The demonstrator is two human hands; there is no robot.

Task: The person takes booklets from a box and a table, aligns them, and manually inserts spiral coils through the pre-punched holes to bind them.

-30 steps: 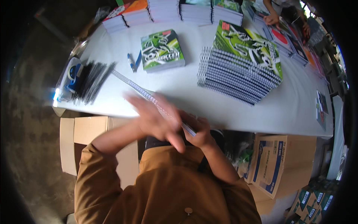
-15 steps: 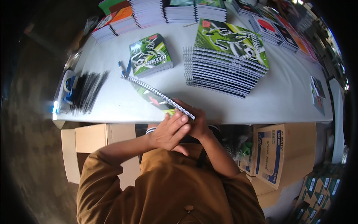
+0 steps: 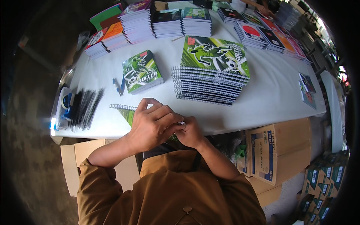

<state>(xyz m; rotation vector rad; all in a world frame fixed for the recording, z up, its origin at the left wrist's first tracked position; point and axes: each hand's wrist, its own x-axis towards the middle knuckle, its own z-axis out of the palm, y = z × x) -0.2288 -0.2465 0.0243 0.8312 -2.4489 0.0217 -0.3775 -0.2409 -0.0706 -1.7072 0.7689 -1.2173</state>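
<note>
Over the table's near edge I hold a spiral notebook [image 3: 126, 115] with a green cover, its wire coil pointing left. My left hand [image 3: 152, 122] lies across the coil and hides most of it, thumb and fingers closed at the coil's right end. My right hand [image 3: 191, 134] grips the notebook at that same end; its fingers are partly covered. Beyond my hands stands a tall stack of green soccer spiral notebooks [image 3: 213, 60]. A shorter block of similar covers [image 3: 142, 71] sits left of it, with a blue-and-white pen-like tool [image 3: 118, 87] alongside.
Loose black coils [image 3: 88, 108] lie at the left, beside a blue tape dispenser [image 3: 66, 107]. Notebook stacks [image 3: 167, 24] line the far side, with more [image 3: 255, 35] at far right. Cardboard boxes [image 3: 277, 150] stand below the table. Another person's hand [image 3: 260, 8] shows at the back.
My left hand has gone from lying with fingers stretched against the notebook to curling over its coil end. The notebook is turned, its coil more level. The view has shifted slightly.
</note>
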